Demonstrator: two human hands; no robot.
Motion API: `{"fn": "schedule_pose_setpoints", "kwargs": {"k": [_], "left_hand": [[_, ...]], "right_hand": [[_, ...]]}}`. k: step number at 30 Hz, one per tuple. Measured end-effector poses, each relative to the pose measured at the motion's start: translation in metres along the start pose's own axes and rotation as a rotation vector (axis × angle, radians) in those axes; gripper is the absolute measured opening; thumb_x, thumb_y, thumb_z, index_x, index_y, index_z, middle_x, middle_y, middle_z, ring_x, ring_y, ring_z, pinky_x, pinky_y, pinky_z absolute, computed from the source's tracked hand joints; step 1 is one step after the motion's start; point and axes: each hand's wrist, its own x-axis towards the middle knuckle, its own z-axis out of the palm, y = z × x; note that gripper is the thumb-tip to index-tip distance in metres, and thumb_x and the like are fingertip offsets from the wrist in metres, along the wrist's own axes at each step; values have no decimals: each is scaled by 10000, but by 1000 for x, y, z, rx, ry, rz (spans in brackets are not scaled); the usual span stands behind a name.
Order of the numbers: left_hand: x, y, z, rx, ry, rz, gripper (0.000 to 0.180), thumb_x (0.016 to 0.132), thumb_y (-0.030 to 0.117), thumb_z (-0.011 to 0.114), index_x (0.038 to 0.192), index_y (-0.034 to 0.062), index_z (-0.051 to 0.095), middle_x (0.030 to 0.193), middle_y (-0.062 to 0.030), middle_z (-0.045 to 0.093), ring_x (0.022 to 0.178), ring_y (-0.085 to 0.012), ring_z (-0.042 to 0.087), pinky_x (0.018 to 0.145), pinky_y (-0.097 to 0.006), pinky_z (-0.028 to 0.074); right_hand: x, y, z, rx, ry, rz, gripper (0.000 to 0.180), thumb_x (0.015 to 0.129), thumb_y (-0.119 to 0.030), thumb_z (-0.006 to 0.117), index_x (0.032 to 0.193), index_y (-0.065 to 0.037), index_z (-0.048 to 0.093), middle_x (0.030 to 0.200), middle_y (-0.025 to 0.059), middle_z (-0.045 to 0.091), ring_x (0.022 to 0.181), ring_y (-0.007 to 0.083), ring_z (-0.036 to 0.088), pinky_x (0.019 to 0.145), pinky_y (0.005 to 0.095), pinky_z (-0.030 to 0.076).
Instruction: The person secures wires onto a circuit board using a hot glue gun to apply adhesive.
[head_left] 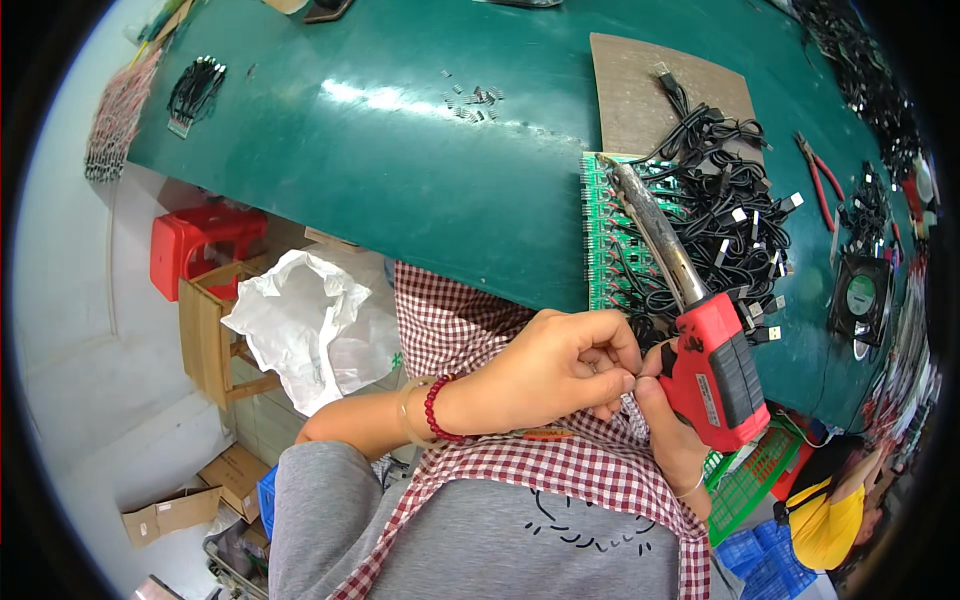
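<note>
My right hand (pixel 668 425) is closed around a red and black soldering gun (pixel 712 372), its long metal barrel (pixel 655 230) slanting away to the far left. The barrel's tip appears over the far edge of a row of green circuit boards (pixel 600 225); whether it touches them I cannot tell. My left hand (pixel 560 365) is pinched, its fingertips meeting my right thumb just beside the gun. Whatever is between those fingertips is too small to make out. Black USB cables (pixel 715 215) lie bunched over the boards' right side.
On the green table (pixel 400 190) lie loose small parts (pixel 475 103), a brown board (pixel 680 75), red-handled pliers (pixel 820 180) and a black fan-like device (pixel 862 295). A red stool (pixel 205 240) and a white plastic bag (pixel 300 325) are left. Someone in yellow (pixel 825 530) is at lower right.
</note>
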Motion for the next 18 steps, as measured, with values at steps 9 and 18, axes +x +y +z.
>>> {"fn": "schedule_pose_setpoints", "kwargs": {"k": [9,18], "left_hand": [[0,3,-2,641,22,309,60,779,11,602,815,-27,573,726,-76,607,612,-114,609,563,-234,507],[12,-10,-38,299,208,-1,74,816,63,583,793,-6,572,666,-31,594,529,-62,510,463,-196,399]], "right_hand": [[-5,15,-3,-135,-9,-28,177,783,3,614,949,-17,555,862,39,537,778,127,523,696,261,427],[-17,24,-14,-126,49,-16,149,796,-60,628,925,-35,560,849,55,545,782,160,533,701,297,422]]}}
